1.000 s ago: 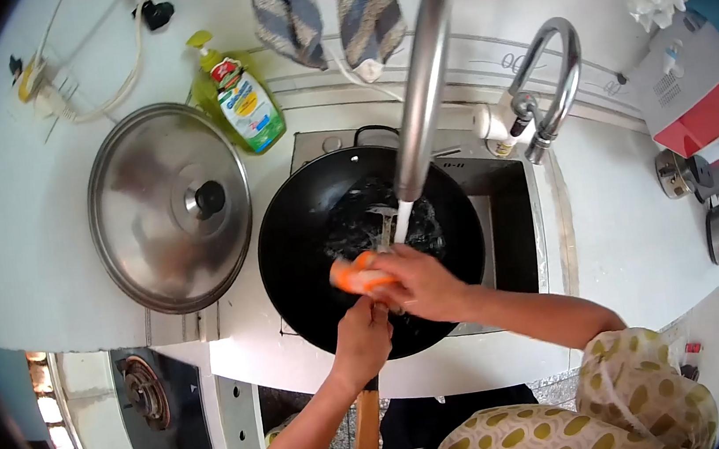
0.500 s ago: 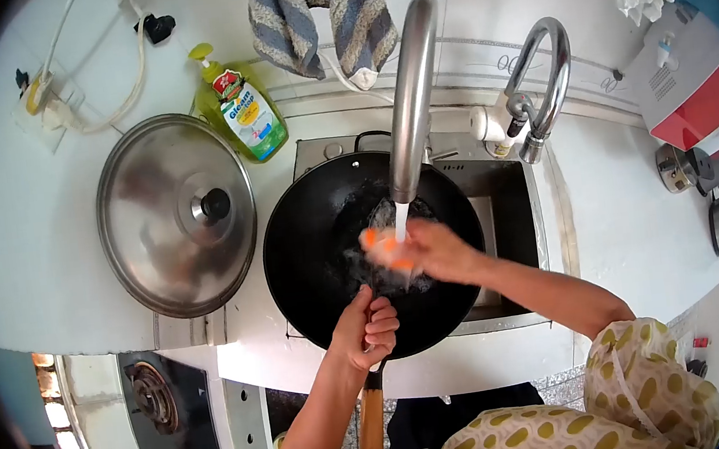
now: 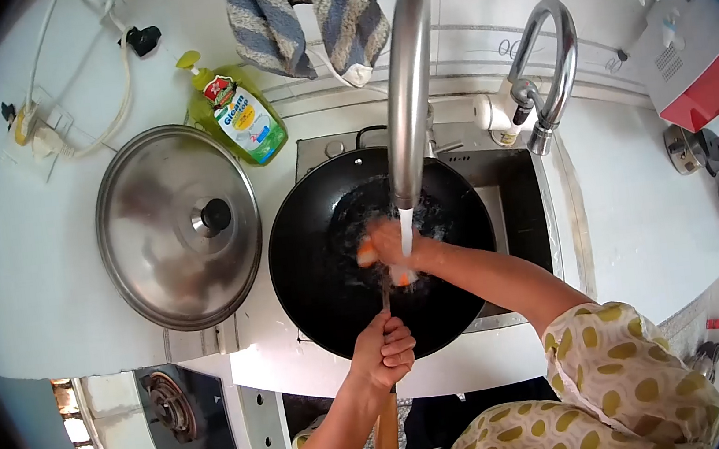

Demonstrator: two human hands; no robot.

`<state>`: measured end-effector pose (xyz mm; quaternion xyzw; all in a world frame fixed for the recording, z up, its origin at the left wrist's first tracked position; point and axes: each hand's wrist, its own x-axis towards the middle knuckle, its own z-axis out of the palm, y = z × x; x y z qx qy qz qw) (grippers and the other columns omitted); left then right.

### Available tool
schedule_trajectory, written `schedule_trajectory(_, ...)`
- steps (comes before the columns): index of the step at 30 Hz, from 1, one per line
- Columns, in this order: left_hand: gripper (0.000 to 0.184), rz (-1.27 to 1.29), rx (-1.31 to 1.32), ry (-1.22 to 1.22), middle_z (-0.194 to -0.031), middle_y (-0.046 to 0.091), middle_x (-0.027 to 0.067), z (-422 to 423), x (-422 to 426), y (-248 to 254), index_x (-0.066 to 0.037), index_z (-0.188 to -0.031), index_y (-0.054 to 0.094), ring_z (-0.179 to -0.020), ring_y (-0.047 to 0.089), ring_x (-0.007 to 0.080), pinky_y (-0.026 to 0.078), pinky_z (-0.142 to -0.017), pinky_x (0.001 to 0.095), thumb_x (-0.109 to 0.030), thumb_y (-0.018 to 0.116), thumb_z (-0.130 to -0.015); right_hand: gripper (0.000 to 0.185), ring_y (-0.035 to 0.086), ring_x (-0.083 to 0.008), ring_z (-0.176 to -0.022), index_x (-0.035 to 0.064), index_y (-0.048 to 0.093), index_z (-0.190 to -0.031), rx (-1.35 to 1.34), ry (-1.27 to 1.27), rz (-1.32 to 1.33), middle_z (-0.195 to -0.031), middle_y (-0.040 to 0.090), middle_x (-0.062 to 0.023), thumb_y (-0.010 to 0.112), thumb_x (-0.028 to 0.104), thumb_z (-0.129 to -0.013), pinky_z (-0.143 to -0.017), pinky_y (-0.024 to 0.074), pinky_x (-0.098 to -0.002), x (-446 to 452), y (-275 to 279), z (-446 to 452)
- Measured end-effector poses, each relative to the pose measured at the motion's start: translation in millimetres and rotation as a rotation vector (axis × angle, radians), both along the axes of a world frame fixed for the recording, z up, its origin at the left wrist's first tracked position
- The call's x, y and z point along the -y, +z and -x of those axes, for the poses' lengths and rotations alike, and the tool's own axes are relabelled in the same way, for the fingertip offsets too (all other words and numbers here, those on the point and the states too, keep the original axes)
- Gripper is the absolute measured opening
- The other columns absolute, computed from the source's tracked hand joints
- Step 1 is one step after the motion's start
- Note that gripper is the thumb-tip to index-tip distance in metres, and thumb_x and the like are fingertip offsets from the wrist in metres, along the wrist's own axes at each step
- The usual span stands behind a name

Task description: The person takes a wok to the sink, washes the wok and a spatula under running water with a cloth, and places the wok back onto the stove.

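Observation:
A black wok (image 3: 310,257) sits over the sink under the running tap (image 3: 408,104), with water in it. Inside the wok, my right hand (image 3: 392,240) is closed on an orange-and-white cloth or scrubber (image 3: 367,253), blurred by motion, beside the falling stream. My left hand (image 3: 383,350) is closed around a thin metal utensil (image 3: 386,292), which points up into the wok toward the cloth; its far end is hidden. Below this hand, the wok's wooden handle (image 3: 386,443) extends toward my body.
A steel lid (image 3: 166,238) with a black knob lies on the counter at left, beside a green dish soap bottle (image 3: 241,118). A second, curved tap (image 3: 565,41) stands right of the sink (image 3: 523,223). A gas stove (image 3: 191,421) is at lower left.
My right hand has moved down and left in the wok, closer to the utensil in my left hand. The whole view has shifted slightly.

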<state>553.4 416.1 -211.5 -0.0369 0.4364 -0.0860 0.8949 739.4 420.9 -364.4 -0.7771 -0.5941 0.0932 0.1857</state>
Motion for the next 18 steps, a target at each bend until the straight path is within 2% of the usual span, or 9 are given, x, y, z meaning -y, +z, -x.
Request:
schedule_trajectory(4,0.033,0.066,0.028,0.003,-0.048,0.027,-0.0049,1,-2,7,-0.015,-0.061,0.034,-0.032,0.023,0.0041,0.018,-0.026,0.0155,-0.027,0.038,-0.091,0.036,0.06,-0.0297,-0.083,-0.001,0.056,-0.086,0.051,-0.069,0.285,-0.084,0.059,-0.0151,0.07,0.019,-0.06,-0.068,0.0501,-0.035,2,42,-28)
schedule_trajectory(6,0.033,0.177,0.3,-0.011,-0.057,0.04,-0.0009,7,-2,2,-0.008,-0.069,0.043,-0.041,0.037,0.0066,0.029,-0.032,0.0162,-0.029,0.033,-0.093,0.033,0.061,-0.0299,-0.082,0.0025,0.057,-0.088,0.021,-0.171,0.295,-0.087,0.059,-0.0169,0.067,0.021,-0.062,-0.069,0.0503,-0.0357,11,58,-31)
schedule_trajectory(8,0.033,0.048,0.137,-0.034,-0.056,0.04,0.0006,-9,1,15,-0.006,-0.072,0.045,-0.042,0.035,0.0071,0.028,-0.032,0.0166,-0.027,0.032,-0.093,0.032,0.062,-0.0301,-0.081,0.006,0.059,-0.089,0.0,-0.278,0.306,-0.091,0.059,-0.0187,0.065,0.023,-0.063,-0.071,0.0505,-0.0364,22,71,-31)
schedule_trajectory(9,0.032,-0.079,-0.032,-0.067,-0.056,0.04,0.0021,-20,2,24,-0.003,-0.075,0.047,-0.043,0.034,0.0075,0.028,-0.033,0.0169,-0.026,0.032,-0.093,0.033,0.061,-0.0311,-0.083,0.0061,0.058,-0.092,-0.121,-0.202,0.315,-0.092,0.059,-0.0173,0.065,0.022,-0.063,-0.071,0.0502,-0.0374,32,76,-28)
schedule_trajectory(10,0.032,-0.081,-0.019,-0.074,-0.056,0.04,0.0021,-26,1,22,-0.003,-0.075,0.047,-0.043,0.034,0.0075,0.028,-0.033,0.0169,-0.026,0.032,-0.093,0.036,0.06,-0.032,-0.085,0.0063,0.058,-0.094,-0.241,-0.129,0.324,-0.094,0.059,-0.0159,0.066,0.021,-0.063,-0.071,0.0499,-0.0384,40,82,-27)
schedule_trajectory(11,0.032,-0.064,0.011,-0.059,-0.064,0.044,0.0048,-32,-2,14,0.001,-0.085,0.047,-0.044,0.037,0.0073,0.03,-0.033,0.0168,-0.026,0.032,-0.093,0.039,0.058,-0.0329,-0.089,0.0082,0.057,-0.099,-0.235,0.046,0.413,-0.098,0.059,-0.0141,0.067,0.022,-0.065,-0.073,0.0489,-0.0391,48,134,-23)
schedule_trajectory(12,0.035,-0.049,0.041,-0.043,-0.073,0.049,0.0076,-39,-6,10,0.005,-0.095,0.048,-0.045,0.039,0.007,0.033,-0.034,0.0166,-0.026,0.033,-0.093,0.039,0.058,-0.0329,-0.089,0.0082,0.057,-0.099,-0.225,0.04,0.409,-0.098,0.059,-0.0141,0.067,0.022,-0.065,-0.073,0.0489,-0.0391,52,139,-26)
schedule_trajectory(16,0.019,-0.069,0.11,0.039,-0.072,0.052,0.0128,-83,-10,30,0.008,-0.084,0.05,-0.054,0.05,0.0167,0.043,-0.043,0.02,-0.01,0.042,-0.086,0.028,0.057,-0.033,-0.088,0.0089,0.059,-0.097,-0.219,-0.171,0.254,-0.095,0.058,-0.0163,0.061,0.023,-0.072,-0.075,0.0466,-0.0407,78,158,-43)
schedule_trajectory(18,0.015,-0.066,0.172,0.046,-0.073,0.053,0.0141,-106,-10,34,0.008,-0.084,0.05,-0.057,0.052,0.0187,0.046,-0.046,0.0216,-0.006,0.043,-0.083,0.024,0.057,-0.0328,-0.087,0.0085,0.059,-0.097,-0.144,-0.335,-0.017,-0.093,0.059,-0.0167,0.058,0.021,-0.076,-0.074,0.0464,-0.0414,87,171,-60)
